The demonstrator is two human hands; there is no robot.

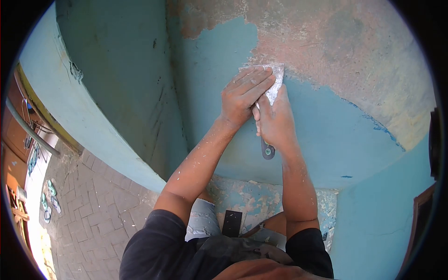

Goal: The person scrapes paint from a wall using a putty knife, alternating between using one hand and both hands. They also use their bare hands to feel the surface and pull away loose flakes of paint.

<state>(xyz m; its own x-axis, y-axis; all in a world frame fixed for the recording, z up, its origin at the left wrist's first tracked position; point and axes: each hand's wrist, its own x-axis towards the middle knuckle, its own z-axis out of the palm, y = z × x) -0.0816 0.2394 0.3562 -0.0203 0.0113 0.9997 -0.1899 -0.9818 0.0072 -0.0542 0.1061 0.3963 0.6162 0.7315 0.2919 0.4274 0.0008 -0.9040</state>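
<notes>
A putty knife (277,77) with a wide metal blade and dark handle lies against the wall, its edge at the border between blue paint and bare plaster. My right hand (278,123) is closed around the handle, whose end sticks out below the palm. Flat across the blade lie the stretched fingers of my left hand (245,93), pressing on it. Blue paint (317,126) covers the wall below the blade. Above it shows rough, pinkish-grey plaster (322,42). Pale flecks dot both forearms.
Paint flakes litter a ledge (252,196) below, where a dark rectangular piece (232,223) lies by my legs. A curved blue wall edge (107,126) rises on the left. Beyond are brick paving (98,205) and several sandals (50,198). A brown frame (417,219) stands at right.
</notes>
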